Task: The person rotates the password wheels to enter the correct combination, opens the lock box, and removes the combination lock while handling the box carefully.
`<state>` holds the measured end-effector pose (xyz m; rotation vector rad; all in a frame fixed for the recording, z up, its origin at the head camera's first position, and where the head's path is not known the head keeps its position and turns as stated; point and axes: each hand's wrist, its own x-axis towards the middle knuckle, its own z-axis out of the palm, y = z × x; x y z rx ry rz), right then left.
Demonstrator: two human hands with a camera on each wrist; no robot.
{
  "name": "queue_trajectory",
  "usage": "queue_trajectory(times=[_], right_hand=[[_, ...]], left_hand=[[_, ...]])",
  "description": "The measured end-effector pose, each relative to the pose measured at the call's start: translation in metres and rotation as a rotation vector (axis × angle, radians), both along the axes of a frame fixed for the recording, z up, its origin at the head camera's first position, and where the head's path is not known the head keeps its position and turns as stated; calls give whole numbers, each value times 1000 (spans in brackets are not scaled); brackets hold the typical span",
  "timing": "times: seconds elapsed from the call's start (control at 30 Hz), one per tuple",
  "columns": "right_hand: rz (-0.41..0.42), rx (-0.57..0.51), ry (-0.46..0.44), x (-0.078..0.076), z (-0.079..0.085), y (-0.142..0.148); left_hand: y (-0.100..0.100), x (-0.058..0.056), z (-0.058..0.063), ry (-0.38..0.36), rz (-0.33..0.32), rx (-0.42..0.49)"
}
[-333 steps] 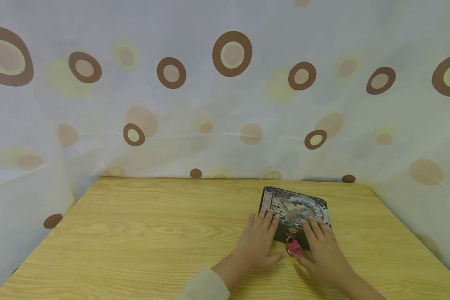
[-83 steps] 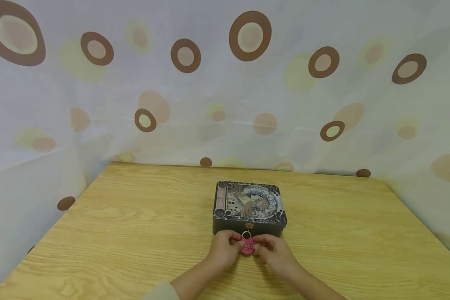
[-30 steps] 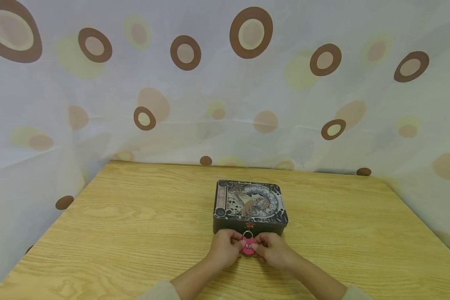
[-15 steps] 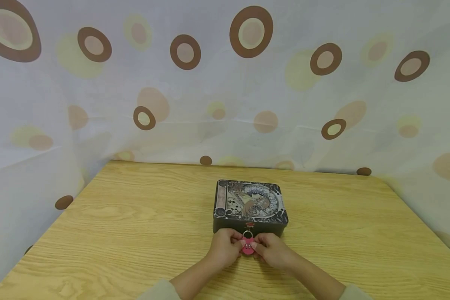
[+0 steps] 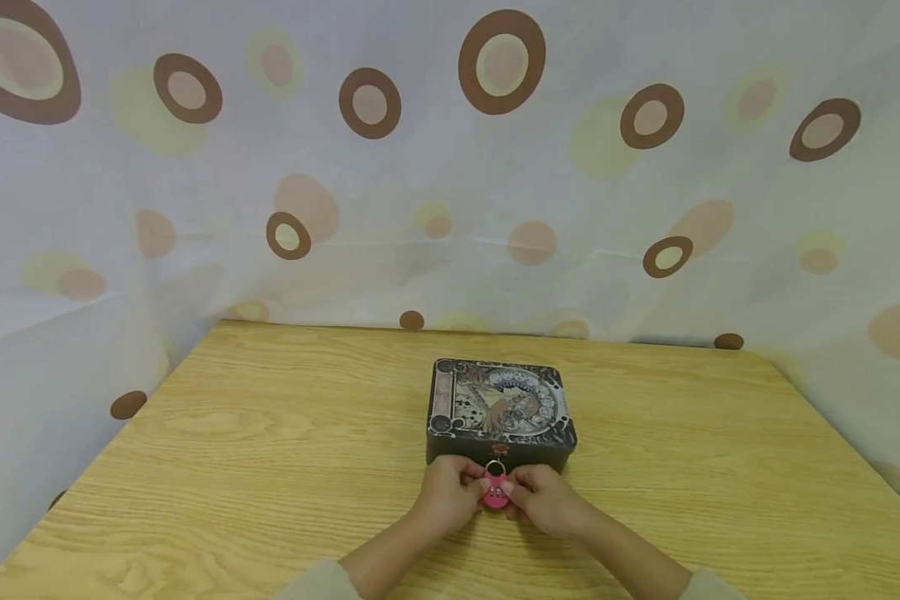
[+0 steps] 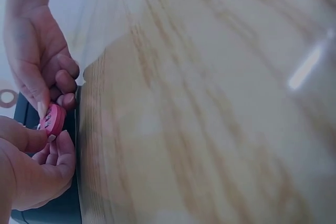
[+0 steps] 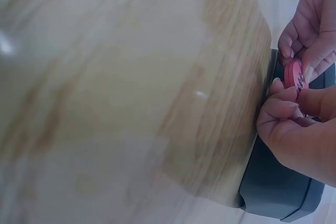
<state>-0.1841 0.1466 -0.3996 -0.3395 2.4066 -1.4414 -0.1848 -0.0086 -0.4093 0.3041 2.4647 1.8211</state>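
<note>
A pink combination padlock with several number dials hangs by its metal shackle from the clasp on the front of a dark tin box with a printed lid. My left hand pinches the padlock's left side between thumb and fingers. From the right, my right hand pinches the other side, its thumb by the dials. In the left wrist view the padlock is turned edge-on between both hands. The right wrist view shows the padlock close in front of the box's dark side. The lid is down.
The box stands on a wood-grain table, near its middle. Behind the table and along both sides hangs a pale curtain with brown and yellow circles.
Earlier, both hands lay on the box farther right; it then moved left to the table's middle and both hands took hold of the padlock. Over the last second hands and box barely move.
</note>
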Motion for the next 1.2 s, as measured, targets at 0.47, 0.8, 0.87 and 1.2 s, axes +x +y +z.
queue_trajectory(times=[0.47,0.8,0.87,1.2], right_hand=[[-49,-25,-26,1,0,4],[-62,-24,-17,2,0,4],[-64,-22,-23,2,0,4],[-74,-4,-41,0,-2,2]], left_hand=[[-1,0,2,43,8,-49],[0,-1,1,80,22,-80],[-1,0,1,82,23,-85],[1,0,1,34,19,-57]])
